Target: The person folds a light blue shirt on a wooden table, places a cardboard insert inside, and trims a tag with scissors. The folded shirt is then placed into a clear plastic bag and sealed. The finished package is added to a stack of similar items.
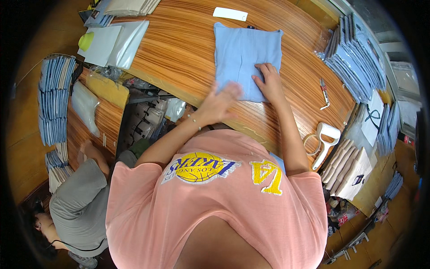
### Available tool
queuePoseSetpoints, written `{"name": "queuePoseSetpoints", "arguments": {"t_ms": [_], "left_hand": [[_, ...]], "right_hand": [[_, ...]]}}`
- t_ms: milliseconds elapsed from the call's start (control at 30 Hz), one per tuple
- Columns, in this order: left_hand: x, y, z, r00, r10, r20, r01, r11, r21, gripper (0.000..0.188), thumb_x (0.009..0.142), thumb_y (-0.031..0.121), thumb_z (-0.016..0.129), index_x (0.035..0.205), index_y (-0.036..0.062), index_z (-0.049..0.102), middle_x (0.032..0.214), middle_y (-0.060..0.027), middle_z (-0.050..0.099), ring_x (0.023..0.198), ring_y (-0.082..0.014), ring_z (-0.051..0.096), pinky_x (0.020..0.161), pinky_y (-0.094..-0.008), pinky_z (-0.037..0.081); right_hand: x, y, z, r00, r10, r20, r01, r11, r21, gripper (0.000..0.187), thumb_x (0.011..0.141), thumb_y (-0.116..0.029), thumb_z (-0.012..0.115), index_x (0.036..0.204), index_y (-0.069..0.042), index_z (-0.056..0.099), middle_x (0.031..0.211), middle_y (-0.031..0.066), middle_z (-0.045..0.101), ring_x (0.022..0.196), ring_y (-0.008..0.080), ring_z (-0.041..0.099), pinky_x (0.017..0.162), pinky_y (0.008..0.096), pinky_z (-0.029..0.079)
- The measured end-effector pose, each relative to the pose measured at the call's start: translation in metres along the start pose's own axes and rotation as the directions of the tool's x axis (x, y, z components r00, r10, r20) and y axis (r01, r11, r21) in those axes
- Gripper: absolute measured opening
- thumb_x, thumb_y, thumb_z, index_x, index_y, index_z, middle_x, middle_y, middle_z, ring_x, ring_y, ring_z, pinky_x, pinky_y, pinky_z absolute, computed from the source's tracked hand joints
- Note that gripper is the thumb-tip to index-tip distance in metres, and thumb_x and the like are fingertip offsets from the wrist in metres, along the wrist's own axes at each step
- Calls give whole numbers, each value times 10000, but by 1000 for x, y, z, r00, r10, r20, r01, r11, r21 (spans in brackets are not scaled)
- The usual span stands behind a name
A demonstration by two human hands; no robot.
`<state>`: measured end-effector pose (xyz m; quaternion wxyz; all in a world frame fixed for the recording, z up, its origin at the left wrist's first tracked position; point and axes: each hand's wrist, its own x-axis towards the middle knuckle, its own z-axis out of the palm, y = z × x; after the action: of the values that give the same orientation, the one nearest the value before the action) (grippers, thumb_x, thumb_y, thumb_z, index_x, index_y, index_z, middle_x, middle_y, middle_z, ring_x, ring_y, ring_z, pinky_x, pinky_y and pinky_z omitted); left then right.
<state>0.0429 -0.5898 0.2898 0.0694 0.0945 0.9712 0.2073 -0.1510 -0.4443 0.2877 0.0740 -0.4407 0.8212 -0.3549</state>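
A light blue garment (235, 56), folded into a near-square, lies flat on the wood-grain table (179, 40) in front of me. A small dark tag (251, 27) shows at its far edge. My right hand (268, 83) rests on the garment's right part, palm down with fingers spread, gripping nothing. At the near left corner of the garment is my left hand (217, 104); motion smears its fingers, so I cannot tell whether they touch the cloth. Beyond the far edge lies a white card strip (230, 14).
On the right are small snips (324, 93), a white tape dispenser (326, 139) and stacks of bagged blue garments (354, 58). Clear plastic bags (130, 45) lie at the far left. Another person (80, 201) sits to the left, near a tall blue garment stack (54, 98).
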Motion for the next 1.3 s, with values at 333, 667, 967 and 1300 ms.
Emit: {"name": "queuePoseSetpoints", "arguments": {"t_ms": [333,667,967,1300], "left_hand": [[104,-114,-57,656,-753,-50,161,204,-966,633,848,312,632,1264,-106,401,1207,-227,519,1086,-261,531,916,-342,437],[142,-138,-66,776,-630,37,56,10,-998,418,844,166,639,1157,-68,491,1087,-147,602,963,-201,587,826,-327,482],[157,-137,-65,473,-441,-763,281,896,-344,482,804,212,683,1155,-53,488,1033,-167,602,985,-269,558,877,-352,438],[138,-60,-50,913,-46,-405,-7,992,-127,143,744,262,694,806,136,667,851,10,614,867,-214,539,787,-363,390]], "right_hand": [[96,60,-16,746,655,-119,-613,745,262,408,769,-269,690,954,87,616,950,231,648,834,301,647,729,372,503],[100,45,-20,642,759,109,-544,350,762,294,790,-159,688,998,29,602,877,130,663,728,195,643,643,315,524],[81,53,-30,663,714,-223,-449,618,645,349,813,-210,684,1061,16,589,979,128,644,865,185,612,744,309,500],[3,2,-31,738,504,-449,-461,862,209,187,785,-96,632,956,-19,643,879,142,604,788,263,578,709,363,474]]}}
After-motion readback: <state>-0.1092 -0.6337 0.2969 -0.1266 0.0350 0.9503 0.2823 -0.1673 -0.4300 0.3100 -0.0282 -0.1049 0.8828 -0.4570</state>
